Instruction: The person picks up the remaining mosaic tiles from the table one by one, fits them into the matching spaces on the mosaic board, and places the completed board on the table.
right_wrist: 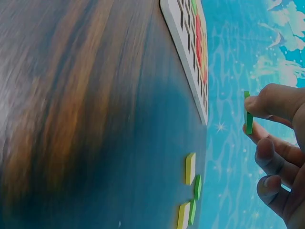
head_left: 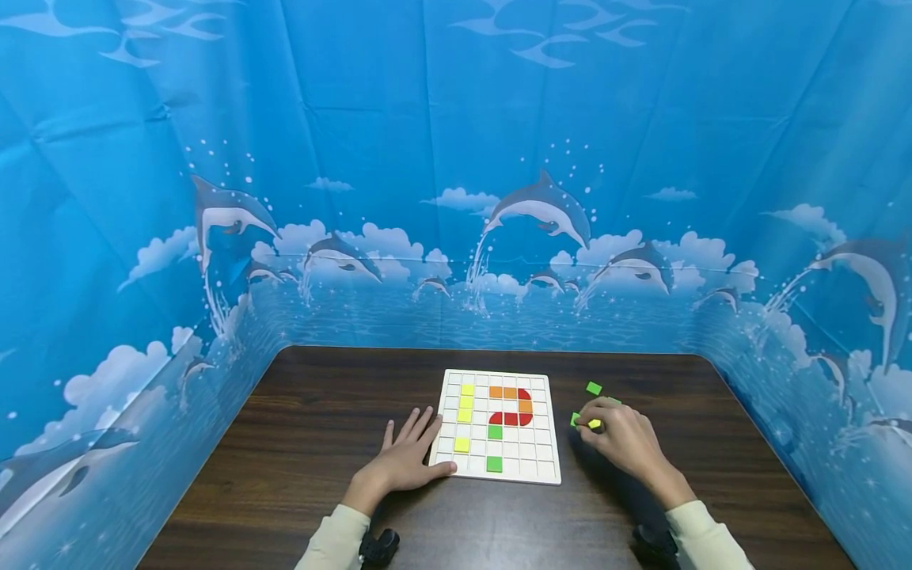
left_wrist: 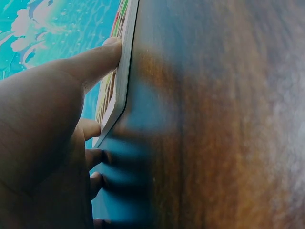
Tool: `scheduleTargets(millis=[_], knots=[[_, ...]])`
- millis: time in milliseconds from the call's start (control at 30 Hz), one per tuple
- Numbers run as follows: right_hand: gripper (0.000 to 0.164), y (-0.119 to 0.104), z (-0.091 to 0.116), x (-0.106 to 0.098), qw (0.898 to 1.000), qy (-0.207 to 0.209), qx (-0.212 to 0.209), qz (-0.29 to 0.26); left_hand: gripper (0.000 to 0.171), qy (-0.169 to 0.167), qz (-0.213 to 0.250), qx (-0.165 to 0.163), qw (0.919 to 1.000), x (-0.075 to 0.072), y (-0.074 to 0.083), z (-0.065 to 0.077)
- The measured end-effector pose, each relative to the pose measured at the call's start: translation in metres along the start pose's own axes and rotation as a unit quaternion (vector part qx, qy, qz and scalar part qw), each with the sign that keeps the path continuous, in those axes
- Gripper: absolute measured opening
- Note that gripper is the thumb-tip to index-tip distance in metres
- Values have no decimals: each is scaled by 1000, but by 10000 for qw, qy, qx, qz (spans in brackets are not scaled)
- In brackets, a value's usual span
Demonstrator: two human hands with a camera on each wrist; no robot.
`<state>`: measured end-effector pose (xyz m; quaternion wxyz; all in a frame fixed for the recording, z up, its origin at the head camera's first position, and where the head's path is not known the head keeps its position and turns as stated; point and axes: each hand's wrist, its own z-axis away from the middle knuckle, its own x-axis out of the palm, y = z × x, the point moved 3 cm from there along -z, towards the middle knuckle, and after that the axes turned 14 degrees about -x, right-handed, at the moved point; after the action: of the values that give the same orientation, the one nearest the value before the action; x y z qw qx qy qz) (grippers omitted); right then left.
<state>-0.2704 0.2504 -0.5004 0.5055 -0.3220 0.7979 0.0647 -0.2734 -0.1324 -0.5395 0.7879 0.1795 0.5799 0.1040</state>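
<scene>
A white gridded board [head_left: 523, 467] lies on the table, with yellow, orange, red and green pieces set in some of its squares. My left hand [head_left: 404, 461] is spread at its left side, the thumb resting on the near left corner and the other fingers reaching along the left edge. To the right of the board, my right hand [head_left: 627, 439] pinches a thin green tile [right_wrist: 248, 112] between thumb and fingertip, its other fingers loosely bent. Below that hand, yellow tiles [right_wrist: 190, 168] and green tiles [right_wrist: 198, 187] lie loose on the table.
A dark wood-grain table [head_left: 313, 419] carries everything. Another green tile [head_left: 594, 388] lies beyond the right hand. A blue curtain [head_left: 399, 158] printed with dolphins surrounds the far side and both sides of the table. A black wrist device [head_left: 380, 546] shows by the left sleeve.
</scene>
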Motion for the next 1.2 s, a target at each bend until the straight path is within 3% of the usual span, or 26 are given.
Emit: scheduleTargets(millis=[533, 933, 1200], knots=[[8, -27, -16, 16, 9997, -148, -66, -194, 98, -85, -14, 15, 10000, -3, 1, 3], [9, -47, -27, 30, 9988, -172, -273, -379, 100, 88, 13, -1, 10000, 13, -13, -14], [9, -58, -36, 37, 9970, -202, -555, -496, 99, 148, 15, 31, 9999, 14, -14, -16]])
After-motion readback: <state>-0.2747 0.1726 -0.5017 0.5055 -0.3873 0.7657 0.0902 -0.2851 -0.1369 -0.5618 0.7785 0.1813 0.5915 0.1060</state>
